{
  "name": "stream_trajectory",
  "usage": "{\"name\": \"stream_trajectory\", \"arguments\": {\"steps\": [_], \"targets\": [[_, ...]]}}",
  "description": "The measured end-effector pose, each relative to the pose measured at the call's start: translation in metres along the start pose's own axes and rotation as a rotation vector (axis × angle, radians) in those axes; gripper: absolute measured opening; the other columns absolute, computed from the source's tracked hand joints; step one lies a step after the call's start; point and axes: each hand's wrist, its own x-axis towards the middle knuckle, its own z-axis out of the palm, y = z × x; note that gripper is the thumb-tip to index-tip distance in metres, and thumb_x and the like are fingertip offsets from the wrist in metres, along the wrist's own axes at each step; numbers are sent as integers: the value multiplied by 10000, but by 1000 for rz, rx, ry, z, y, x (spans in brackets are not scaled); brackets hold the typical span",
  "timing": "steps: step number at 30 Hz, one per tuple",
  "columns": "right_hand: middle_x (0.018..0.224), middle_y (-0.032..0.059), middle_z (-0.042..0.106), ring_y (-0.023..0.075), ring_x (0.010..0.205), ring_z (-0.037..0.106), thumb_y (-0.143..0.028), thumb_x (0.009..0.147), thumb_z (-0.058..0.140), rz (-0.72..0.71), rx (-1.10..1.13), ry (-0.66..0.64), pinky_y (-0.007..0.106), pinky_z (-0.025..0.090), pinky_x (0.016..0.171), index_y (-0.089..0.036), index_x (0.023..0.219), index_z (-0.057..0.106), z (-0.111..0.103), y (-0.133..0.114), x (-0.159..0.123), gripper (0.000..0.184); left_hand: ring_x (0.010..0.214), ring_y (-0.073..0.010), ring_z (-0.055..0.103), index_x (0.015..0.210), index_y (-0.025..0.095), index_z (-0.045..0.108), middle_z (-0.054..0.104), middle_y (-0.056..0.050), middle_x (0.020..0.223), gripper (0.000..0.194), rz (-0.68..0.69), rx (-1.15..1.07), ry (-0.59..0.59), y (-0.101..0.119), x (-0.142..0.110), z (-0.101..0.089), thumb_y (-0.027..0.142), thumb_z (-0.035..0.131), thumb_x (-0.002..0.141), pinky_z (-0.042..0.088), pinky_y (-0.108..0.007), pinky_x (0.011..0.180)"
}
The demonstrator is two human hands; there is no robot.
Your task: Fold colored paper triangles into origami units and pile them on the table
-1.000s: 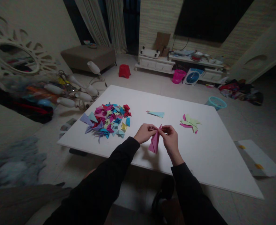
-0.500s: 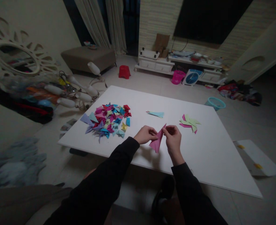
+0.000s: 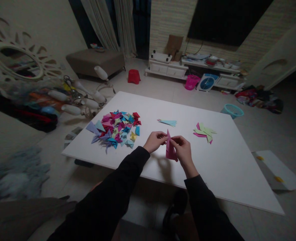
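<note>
A pink folded paper, narrow at the top and wider at the bottom, is held above the near part of the white table. My left hand pinches it near its upper tip from the left. From the right, my right hand grips its edge with thumb and fingers. Beyond my hands lies a light blue folded paper strip. To the right rest green and pink folded pieces in a loose bunch. A heap of many-coloured folded papers covers the table's left part.
A white multi-arm lamp stands beyond the table's left edge. At the far right corner is a turquoise basket on the floor. A red stool, a pink bin and a blue-white fan stand farther back.
The pink paper has turned more upright, its tip swinging left. My left hand has moved from its middle up to near the tip, and my right hand has shifted slightly left and down along its edge.
</note>
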Motion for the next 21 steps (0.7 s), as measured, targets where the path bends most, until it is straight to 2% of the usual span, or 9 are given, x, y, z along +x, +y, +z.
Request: {"name": "stream_trajectory", "arguments": {"steps": [4, 8, 12, 15, 18, 21], "targets": [[802, 37, 706, 185, 701, 619, -335, 728, 722, 1, -51, -25, 336, 494, 672, -197, 801, 696, 1, -4, -4, 158, 558, -101, 615, 767, 98, 686, 654, -18, 631, 227, 19, -22, 60, 3, -2, 1, 296, 794, 737, 502, -221, 555], [868, 51, 705, 208, 778, 644, -344, 743, 727, -28, -111, -28, 341, 510, 683, -197, 852, 686, 2, -3, -10, 188, 551, -108, 625, 735, 103, 662, 639, -10, 602, 165, 22, -13, 113, 4, -7, 0, 233, 761, 751, 506, -221, 549], [916, 65, 693, 223, 869, 644, -389, 782, 722, -136, -237, -15, 339, 516, 699, -199, 861, 692, 4, -6, -15, 208, 531, -109, 629, 705, 115, 608, 619, 3, 570, 108, 9, -20, 184, 2, -8, -2, 133, 700, 757, 514, -214, 540], [914, 62, 676, 206, 832, 632, -368, 794, 714, -226, -313, -42, 328, 513, 681, -199, 848, 689, 5, -7, -17, 179, 523, -112, 634, 691, 125, 566, 608, 11, 547, 118, -8, -35, 209, 2, -5, -1, 81, 656, 754, 527, -214, 538], [874, 51, 664, 195, 795, 623, -331, 782, 713, -264, -363, -74, 321, 516, 675, -196, 830, 681, 5, -5, -15, 147, 502, -116, 634, 754, 130, 566, 601, 29, 530, 106, -19, -40, 222, 3, -2, 0, 44, 626, 739, 526, -211, 523], [865, 47, 664, 192, 788, 628, -296, 770, 698, -255, -390, -75, 321, 522, 684, -191, 830, 680, 6, -3, -12, 122, 498, -118, 636, 892, 126, 606, 583, 54, 508, 199, -13, -49, 214, 5, -1, 2, 14, 598, 728, 524, -204, 522]]}}
